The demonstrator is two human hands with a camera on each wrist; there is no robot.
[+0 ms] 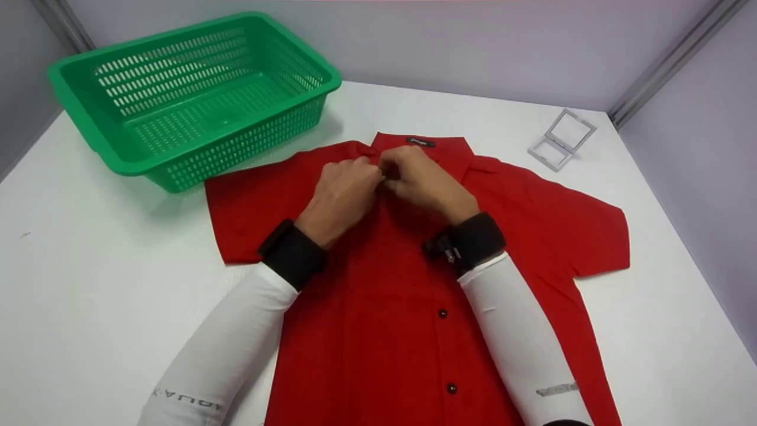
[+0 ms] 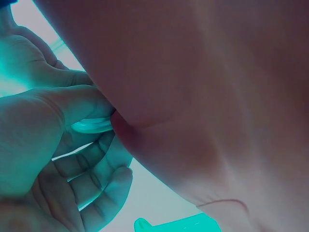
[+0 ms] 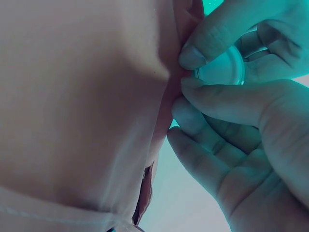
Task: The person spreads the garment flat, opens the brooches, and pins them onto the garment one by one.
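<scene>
A red short-sleeved shirt (image 1: 390,331) lies spread out with its collar toward the far wall. Just below the collar, my left hand (image 1: 346,192) and right hand (image 1: 423,177) meet and pinch the cloth. Between the two thumbs in the right wrist view shows a pale, round, rimmed disc (image 3: 224,67) at the edge of the fabric. My left thumb (image 3: 205,48) and right thumb (image 3: 217,99) press the cloth beside it. The left wrist view also shows a sliver of the disc (image 2: 91,125) under my left thumb. Fingers hide how the disc meets the cloth.
A green perforated basket (image 1: 236,133) stands at the back left, close to the left sleeve. On the white table (image 1: 106,296) at the back right lies a small grey hinged square frame (image 1: 562,140). Walls border the table's back and right side.
</scene>
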